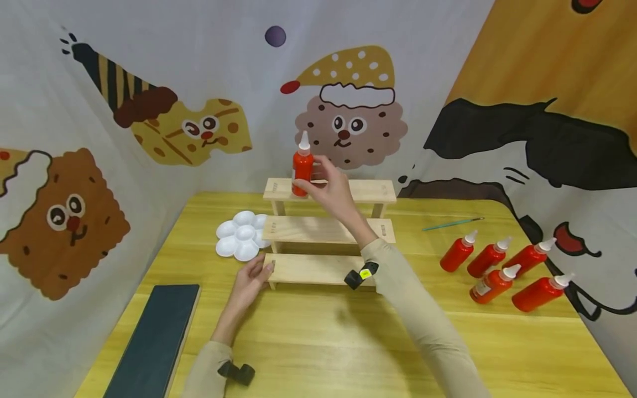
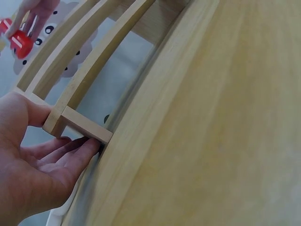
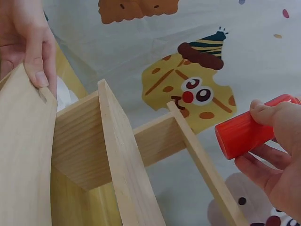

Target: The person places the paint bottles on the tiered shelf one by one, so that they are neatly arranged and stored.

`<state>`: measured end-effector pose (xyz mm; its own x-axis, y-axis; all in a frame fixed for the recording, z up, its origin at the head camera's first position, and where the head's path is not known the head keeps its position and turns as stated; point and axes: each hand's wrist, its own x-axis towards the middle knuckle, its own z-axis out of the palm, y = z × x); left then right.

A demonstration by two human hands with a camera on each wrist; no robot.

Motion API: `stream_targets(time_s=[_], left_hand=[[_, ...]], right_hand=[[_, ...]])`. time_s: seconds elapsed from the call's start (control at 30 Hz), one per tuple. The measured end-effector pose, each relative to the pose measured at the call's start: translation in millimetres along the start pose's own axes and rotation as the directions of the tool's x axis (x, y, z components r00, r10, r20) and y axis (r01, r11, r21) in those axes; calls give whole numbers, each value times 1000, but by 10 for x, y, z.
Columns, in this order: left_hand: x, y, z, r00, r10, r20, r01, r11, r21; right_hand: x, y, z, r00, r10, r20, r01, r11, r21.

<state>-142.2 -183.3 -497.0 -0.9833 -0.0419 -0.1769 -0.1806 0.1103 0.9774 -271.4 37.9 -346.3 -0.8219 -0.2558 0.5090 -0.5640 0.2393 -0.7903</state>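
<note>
My right hand (image 1: 334, 189) grips a red squeeze bottle (image 1: 302, 166) with a white pointed nozzle, thumb on one side and fingers on the other. In the head view the bottle stands upright against the left part of the top step of a three-tier wooden rack (image 1: 318, 270). The right wrist view shows a gap between the bottle's base (image 3: 230, 141) and that step. With thumb and fingers, my left hand (image 1: 247, 283) holds the left end of the lowest step. In the left wrist view its fingers (image 2: 80, 157) lie against the rack's leg (image 2: 87, 125).
Several more red bottles (image 1: 490, 286) stand at the right of the table, a thin green paintbrush (image 1: 453, 224) behind them. A white flower-shaped palette (image 1: 234, 246) lies left of the rack. At the left front lies a dark flat board (image 1: 154, 340). Patterned cloth hangs behind.
</note>
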Motion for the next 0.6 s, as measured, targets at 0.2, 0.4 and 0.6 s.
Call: stream_targets(time_s=[0.2, 0.4, 0.6], left_hand=[[35, -24, 23, 1000, 3, -2, -3, 1000, 8], [46, -34, 24, 1000, -6, -4, 6, 1000, 7], [35, -37, -12, 1000, -24, -6, 24, 1000, 8]], right_hand=[[123, 11, 148, 999, -3, 38, 5, 998, -63], [213, 62, 265, 997, 36, 68, -29, 994, -101], [224, 111, 343, 994, 63, 84, -55, 994, -95]])
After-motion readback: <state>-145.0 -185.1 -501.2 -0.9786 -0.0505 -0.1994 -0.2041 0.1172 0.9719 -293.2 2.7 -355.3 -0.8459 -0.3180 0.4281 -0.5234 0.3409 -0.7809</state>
